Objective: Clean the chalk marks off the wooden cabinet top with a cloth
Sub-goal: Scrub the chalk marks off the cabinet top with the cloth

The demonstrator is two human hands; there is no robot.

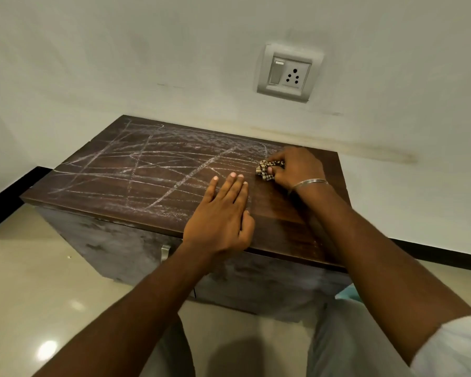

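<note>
Both hands are on the cabinet top (272, 213). The left hand (223, 213) lies flat with straight fingers, bracing near the front edge. The right hand (294, 167) clenches a bunched cloth (267, 170) and presses it to the wood toward the back right. Chalk marks (147, 164) criss-cross most of the top to the left of the cloth, while the right end looks largely bare, so the wiping seems to be at an early stage. The next move probably calls for firm strokes leftward across the lines. The left hand sits in the way of any pass along the front and would have to shift. The back edge runs along the wall (147, 63), so strokes there have no overrun. The front and left edges drop to the floor (38, 281), with open room beyond. Bunched so small, the cloth covers little on each pass.
</note>
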